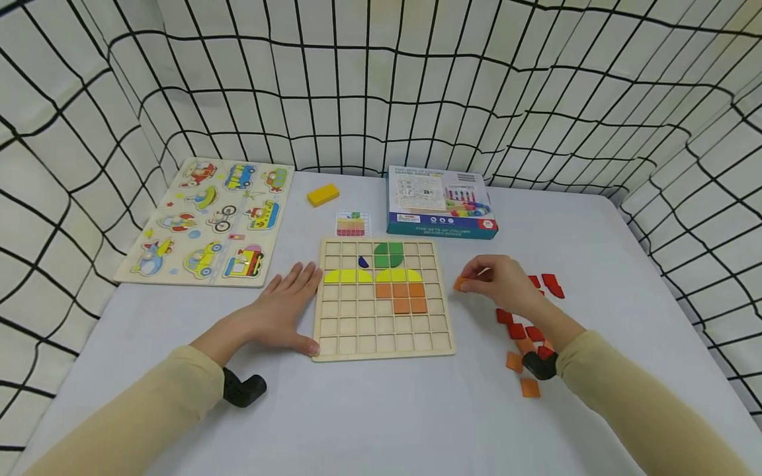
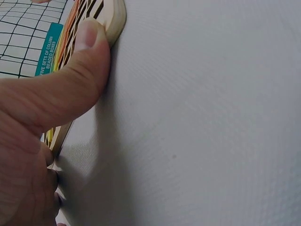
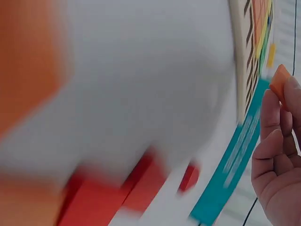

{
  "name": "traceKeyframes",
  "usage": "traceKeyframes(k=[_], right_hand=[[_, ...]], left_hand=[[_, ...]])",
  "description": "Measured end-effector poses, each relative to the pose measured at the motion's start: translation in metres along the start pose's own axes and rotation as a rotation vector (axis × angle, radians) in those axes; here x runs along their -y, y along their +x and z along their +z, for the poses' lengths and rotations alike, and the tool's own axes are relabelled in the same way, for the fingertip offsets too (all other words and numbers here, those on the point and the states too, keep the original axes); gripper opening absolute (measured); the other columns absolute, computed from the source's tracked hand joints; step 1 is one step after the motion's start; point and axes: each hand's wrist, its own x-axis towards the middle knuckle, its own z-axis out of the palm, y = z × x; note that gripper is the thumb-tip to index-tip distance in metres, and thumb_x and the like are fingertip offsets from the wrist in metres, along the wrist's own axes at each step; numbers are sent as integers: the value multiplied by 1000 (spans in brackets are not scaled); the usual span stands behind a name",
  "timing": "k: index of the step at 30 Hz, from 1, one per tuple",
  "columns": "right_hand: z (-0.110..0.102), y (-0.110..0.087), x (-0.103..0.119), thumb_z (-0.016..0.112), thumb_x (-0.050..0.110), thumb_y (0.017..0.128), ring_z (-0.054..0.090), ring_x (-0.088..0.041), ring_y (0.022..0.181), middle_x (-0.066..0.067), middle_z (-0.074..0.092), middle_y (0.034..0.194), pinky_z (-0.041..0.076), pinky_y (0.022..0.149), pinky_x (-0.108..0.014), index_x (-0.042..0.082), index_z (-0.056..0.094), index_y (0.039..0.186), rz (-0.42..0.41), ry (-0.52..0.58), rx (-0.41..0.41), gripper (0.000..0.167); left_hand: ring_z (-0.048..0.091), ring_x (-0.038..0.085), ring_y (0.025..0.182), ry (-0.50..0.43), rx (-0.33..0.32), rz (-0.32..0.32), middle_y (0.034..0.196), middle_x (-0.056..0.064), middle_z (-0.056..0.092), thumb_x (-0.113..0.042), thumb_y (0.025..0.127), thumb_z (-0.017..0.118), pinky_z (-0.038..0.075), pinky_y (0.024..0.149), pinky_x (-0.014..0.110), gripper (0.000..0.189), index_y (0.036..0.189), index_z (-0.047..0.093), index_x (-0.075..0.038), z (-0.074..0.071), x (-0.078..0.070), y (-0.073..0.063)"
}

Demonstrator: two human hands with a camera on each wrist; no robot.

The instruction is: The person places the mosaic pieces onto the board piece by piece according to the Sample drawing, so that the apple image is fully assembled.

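Note:
A wooden grid board (image 1: 357, 327) lies flat on the table, with green, yellow, orange and dark blue pieces set in its upper cells. My left hand (image 1: 280, 311) rests at the board's left edge, fingers spread; in the left wrist view its thumb (image 2: 89, 52) presses on the board's corner. Just off the board's right side, my right hand (image 1: 497, 281) pinches an orange tile (image 3: 280, 84) between thumb and fingers. Loose red tiles (image 1: 516, 330) and orange tiles (image 1: 530, 388) are scattered below and beside the right wrist.
A small pattern card (image 1: 352, 224) lies behind the board. Farther back are a yellow block (image 1: 323, 194) and a teal-edged box (image 1: 440, 201). A vehicle picture puzzle (image 1: 208, 221) stands at the far left. Black-lined netting (image 1: 369, 92) surrounds the table's back and sides.

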Motion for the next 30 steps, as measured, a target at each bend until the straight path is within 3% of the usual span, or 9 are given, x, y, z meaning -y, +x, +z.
traceKeyframes(k=[7, 12, 21, 30], right_hand=[[45, 24, 52, 78, 17, 92, 62, -19, 90, -3, 71, 96, 55, 83, -27, 11, 75, 100, -121, -4, 125, 11], [69, 32, 74, 77, 17, 92, 61, -16, 89, -1, 73, 96, 55, 83, -24, 12, 76, 99, -162, -15, 187, 9], [84, 32, 87, 77, 17, 92, 60, -15, 93, 2, 73, 96, 56, 86, -26, 15, 78, 97, -156, -84, 192, 5], [90, 31, 89, 78, 18, 92, 59, -15, 90, 3, 72, 90, 56, 87, -30, 13, 79, 97, -229, -266, 150, 7]], left_hand=[[-5, 48, 158, 1, -13, 16, 171, 25, 1, -58, 73, 86, 2, 123, 70, 134, 162, 8, 4, 0, -2, -1], [-5, 47, 158, 1, -18, 19, 171, 25, 1, -57, 73, 86, 1, 123, 70, 133, 162, 9, 4, 1, 1, -1], [-5, 47, 158, 4, -17, 14, 171, 24, 1, -57, 72, 86, 2, 124, 69, 134, 162, 8, 4, 0, 0, 0], [-3, 48, 158, -4, -22, 21, 171, 26, 2, -57, 73, 86, 2, 123, 70, 133, 162, 9, 5, -1, -1, -2]])
